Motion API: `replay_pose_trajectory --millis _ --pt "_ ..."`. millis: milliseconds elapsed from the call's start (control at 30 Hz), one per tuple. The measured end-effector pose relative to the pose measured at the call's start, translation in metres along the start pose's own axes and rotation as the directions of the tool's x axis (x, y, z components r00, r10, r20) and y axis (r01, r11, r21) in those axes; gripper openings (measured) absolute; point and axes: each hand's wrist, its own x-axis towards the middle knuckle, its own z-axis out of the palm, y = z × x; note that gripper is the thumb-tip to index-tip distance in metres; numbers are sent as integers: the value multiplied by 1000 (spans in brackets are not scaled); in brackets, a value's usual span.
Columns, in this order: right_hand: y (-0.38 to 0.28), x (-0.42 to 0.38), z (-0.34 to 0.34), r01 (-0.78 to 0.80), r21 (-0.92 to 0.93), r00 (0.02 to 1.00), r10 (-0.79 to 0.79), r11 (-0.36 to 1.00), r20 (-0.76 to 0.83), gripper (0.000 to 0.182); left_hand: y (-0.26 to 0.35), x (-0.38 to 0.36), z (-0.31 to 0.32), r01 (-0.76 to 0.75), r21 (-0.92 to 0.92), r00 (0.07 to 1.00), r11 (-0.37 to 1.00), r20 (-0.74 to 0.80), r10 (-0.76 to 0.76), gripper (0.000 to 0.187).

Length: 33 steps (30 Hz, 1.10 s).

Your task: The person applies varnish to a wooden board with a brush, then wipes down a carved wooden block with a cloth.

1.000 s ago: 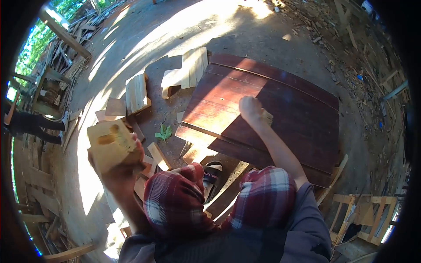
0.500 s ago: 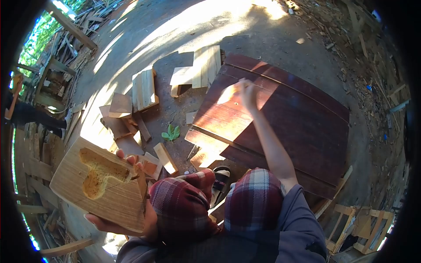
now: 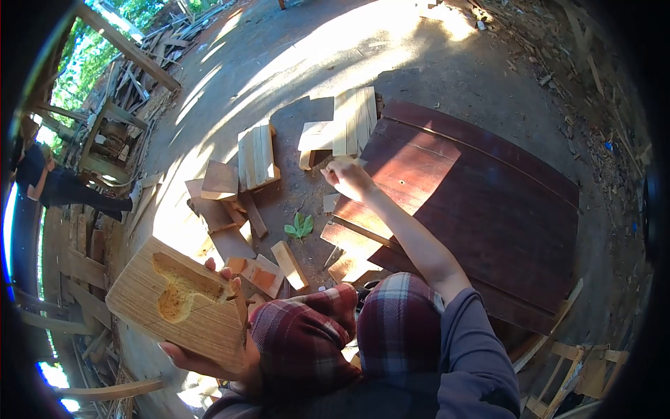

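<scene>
My left hand is wrapped round the edges of a thick wooden block. The block is tilted up at the lower left, and a rough, pale yellow hollow is carved into its face. My right hand is closed at the end of an outstretched arm, over the left edge of a dark red wooden panel. A small pale edge shows by its fingers, but I cannot make out what they hold, if anything.
Wood blocks and offcuts lie on the dirt floor ahead, around a green leaf sprig. Scrap wood lines both sides. Another person is at the far left. A slatted wooden frame stands at lower right.
My right hand has swung left and closer, from above the red panel to its left edge. My left hand still holds the block. The whole view has shifted slightly.
</scene>
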Motion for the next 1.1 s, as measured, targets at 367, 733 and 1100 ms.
replay_pose_trajectory --millis 367,733,1100 --pt "84 1 -80 -212 -351 944 98 912 -314 26 -5 5 -10 -15 13 1000 1000 27 15 94" --pt "-6 6 7 -483 818 807 520 311 279 43 -10 0 -15 74 142 987 987 130 -93 99" --pt "-17 -97 -125 -617 722 571 810 315 134 49 -38 -9 5 299 5 880 954 384 -278 80"
